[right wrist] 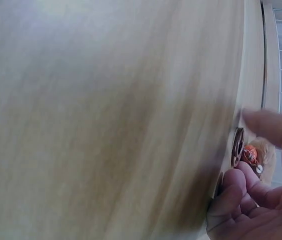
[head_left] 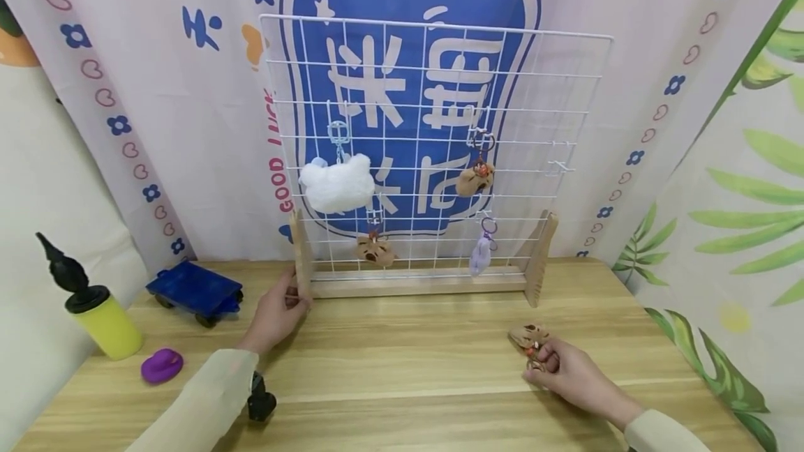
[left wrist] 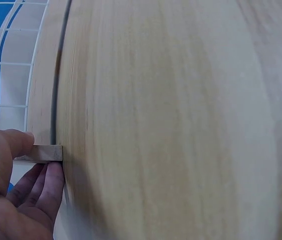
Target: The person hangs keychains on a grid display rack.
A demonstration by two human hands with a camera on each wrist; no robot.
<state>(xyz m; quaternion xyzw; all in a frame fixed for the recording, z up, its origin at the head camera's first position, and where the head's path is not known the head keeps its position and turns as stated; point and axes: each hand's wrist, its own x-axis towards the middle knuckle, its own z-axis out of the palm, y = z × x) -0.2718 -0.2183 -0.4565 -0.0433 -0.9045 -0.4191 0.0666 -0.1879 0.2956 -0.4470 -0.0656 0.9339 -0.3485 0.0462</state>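
Note:
A white wire grid rack (head_left: 440, 173) stands upright in a wooden base (head_left: 414, 288). My left hand (head_left: 276, 312) holds the base's left end piece (left wrist: 48, 153), thumb on one side and fingers on the other. At the right, my right hand (head_left: 574, 372) has its curled fingers at the ring (right wrist: 238, 147) of a brown plush keychain (head_left: 530, 335), low over the table. Part of that plush is hidden behind the fingers. On the grid hang a white fluffy plush (head_left: 338, 185), two brown plush keychains (head_left: 375, 250) and a lilac keychain (head_left: 480, 254).
At the left stand a yellow pump (head_left: 107, 326) with a black nozzle and a blue toy cart (head_left: 196, 290). Nearer lies a purple object (head_left: 162, 366). Small white hooks (head_left: 559, 167) sit on the grid's right side. A printed curtain (head_left: 207, 124) hangs behind the wooden table (head_left: 402, 375).

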